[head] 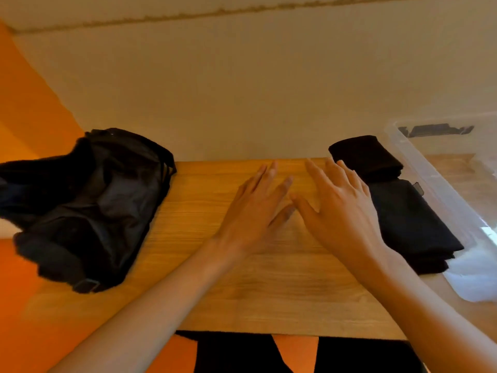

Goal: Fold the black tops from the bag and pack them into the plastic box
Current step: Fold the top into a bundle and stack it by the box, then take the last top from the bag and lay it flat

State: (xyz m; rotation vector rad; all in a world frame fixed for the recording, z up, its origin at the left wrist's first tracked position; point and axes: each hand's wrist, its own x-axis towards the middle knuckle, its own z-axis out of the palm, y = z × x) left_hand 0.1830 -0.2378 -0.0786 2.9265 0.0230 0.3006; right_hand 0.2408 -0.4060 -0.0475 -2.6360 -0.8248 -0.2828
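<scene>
The wooden table stands against a pale wall. On its left end lies the black bag, open and crumpled, with dark cloth inside. On the right end is the clear plastic box. Just beside its left wall lie the folded black tops, apparently on the table and not in the box. Between bag and tops are the left hand and the right hand, fingers straight and spread, holding nothing. A small tag on the tops is too blurred to read.
</scene>
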